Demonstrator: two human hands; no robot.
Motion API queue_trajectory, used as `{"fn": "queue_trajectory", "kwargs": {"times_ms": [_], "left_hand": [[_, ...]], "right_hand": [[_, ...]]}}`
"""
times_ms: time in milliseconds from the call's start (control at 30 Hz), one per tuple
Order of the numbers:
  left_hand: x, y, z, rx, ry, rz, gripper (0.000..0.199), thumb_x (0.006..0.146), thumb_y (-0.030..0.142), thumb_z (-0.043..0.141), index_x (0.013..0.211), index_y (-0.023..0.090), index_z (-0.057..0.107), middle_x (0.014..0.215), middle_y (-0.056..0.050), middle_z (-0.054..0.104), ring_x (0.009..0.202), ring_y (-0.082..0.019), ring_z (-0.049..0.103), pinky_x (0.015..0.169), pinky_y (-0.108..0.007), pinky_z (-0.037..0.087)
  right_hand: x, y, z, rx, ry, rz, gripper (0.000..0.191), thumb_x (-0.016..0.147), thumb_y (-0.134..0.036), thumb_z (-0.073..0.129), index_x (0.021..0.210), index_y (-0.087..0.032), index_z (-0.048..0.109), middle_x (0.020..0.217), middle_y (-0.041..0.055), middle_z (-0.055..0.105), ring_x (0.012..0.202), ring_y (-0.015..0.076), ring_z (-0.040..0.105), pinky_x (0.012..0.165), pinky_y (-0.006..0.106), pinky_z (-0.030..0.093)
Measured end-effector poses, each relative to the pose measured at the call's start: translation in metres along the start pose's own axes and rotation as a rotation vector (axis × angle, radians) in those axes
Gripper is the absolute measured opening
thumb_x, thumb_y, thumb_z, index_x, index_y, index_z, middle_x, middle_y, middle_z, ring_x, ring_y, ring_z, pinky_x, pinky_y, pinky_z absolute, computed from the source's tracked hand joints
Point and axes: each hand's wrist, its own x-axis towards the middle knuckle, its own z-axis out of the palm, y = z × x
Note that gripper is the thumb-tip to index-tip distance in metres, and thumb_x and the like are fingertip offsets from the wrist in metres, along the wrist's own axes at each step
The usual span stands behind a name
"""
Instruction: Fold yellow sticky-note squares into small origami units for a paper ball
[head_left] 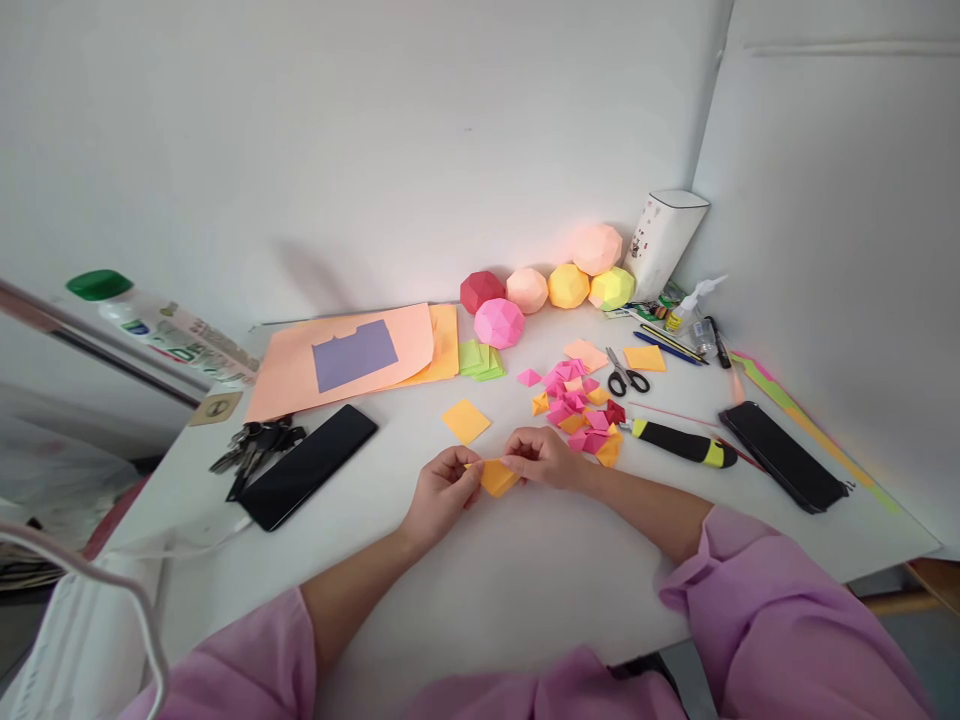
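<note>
Fingers [470, 484] of the left hand [444, 492] and right hand [546, 460] have an orange paper piece [498, 479] pinched just below mid-frame, so I'd match the edges before pressing any crease flat.

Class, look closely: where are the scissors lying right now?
In the head view, the scissors lie right of centre on the table, between the peach paper and an orange paper square, beyond the right hand.

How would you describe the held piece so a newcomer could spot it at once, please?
Over the white table, find the left hand and right hand. Between them is the orange paper; unlike the orange square lying beyond, it is pinched by both hands.
</note>
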Motion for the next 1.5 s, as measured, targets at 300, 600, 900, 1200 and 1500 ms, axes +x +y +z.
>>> {"fn": "queue_trajectory", "kwargs": {"times_ms": [300, 600, 900, 1200, 1500], "left_hand": [[-0.0004, 0.0006, 0.0016, -0.094, 0.057, 0.044, 0.021, 0.081, 0.036, 0.059, 0.074, 0.019, 0.048, 0.046, 0.006, 0.052, 0.040, -0.007, 0.041, 0.041, -0.018, 0.030], [0.0000, 0.0051, 0.0041, -0.101, 0.017, 0.086, 0.023, 0.085, 0.041, 0.055, 0.083, 0.021, 0.043, 0.051, 0.007, 0.054, 0.042, -0.009, 0.048, 0.041, -0.019, 0.038], [0.0009, 0.0055, 0.0068, -0.131, 0.026, 0.128, 0.031, 0.079, 0.034, 0.064, 0.093, 0.023, 0.038, 0.064, 0.010, 0.051, 0.042, -0.007, 0.051, 0.039, -0.019, 0.039], [0.0013, 0.0045, 0.0069, -0.126, 0.039, 0.148, 0.032, 0.078, 0.036, 0.065, 0.096, 0.023, 0.041, 0.067, 0.009, 0.051, 0.041, -0.006, 0.050, 0.037, -0.018, 0.039], [0.0011, 0.0045, 0.0062, -0.050, 0.022, 0.090, 0.035, 0.078, 0.042, 0.064, 0.099, 0.020, 0.045, 0.058, 0.008, 0.053, 0.045, -0.010, 0.056, 0.042, -0.021, 0.044]], "right_hand": [[0.0007, -0.0024, -0.0013, 0.097, 0.063, 0.025, 0.017, 0.077, -0.028, 0.061, 0.069, -0.016, 0.052, 0.058, -0.0041, 0.050, 0.048, 0.0077, 0.050, 0.044, 0.019, 0.045], [0.0021, -0.0036, -0.0017, 0.125, 0.082, 0.026, 0.019, 0.076, -0.030, 0.061, 0.070, -0.016, 0.052, 0.058, -0.0044, 0.050, 0.048, 0.0078, 0.051, 0.043, 0.020, 0.047], [0.0017, -0.0006, -0.0011, 0.112, 0.062, 0.030, 0.022, 0.079, -0.035, 0.060, 0.074, -0.015, 0.052, 0.057, -0.0046, 0.054, 0.046, 0.0079, 0.053, 0.043, 0.020, 0.046], [0.0028, 0.0002, -0.0026, 0.109, 0.028, 0.040, 0.019, 0.083, -0.033, 0.057, 0.086, -0.016, 0.053, 0.056, -0.0052, 0.057, 0.044, 0.0085, 0.057, 0.040, 0.016, 0.039], [0.0025, -0.0010, -0.0017, 0.092, 0.053, 0.047, 0.022, 0.081, -0.036, 0.060, 0.087, -0.015, 0.055, 0.062, -0.0030, 0.061, 0.048, 0.0088, 0.060, 0.043, 0.017, 0.040]]}}
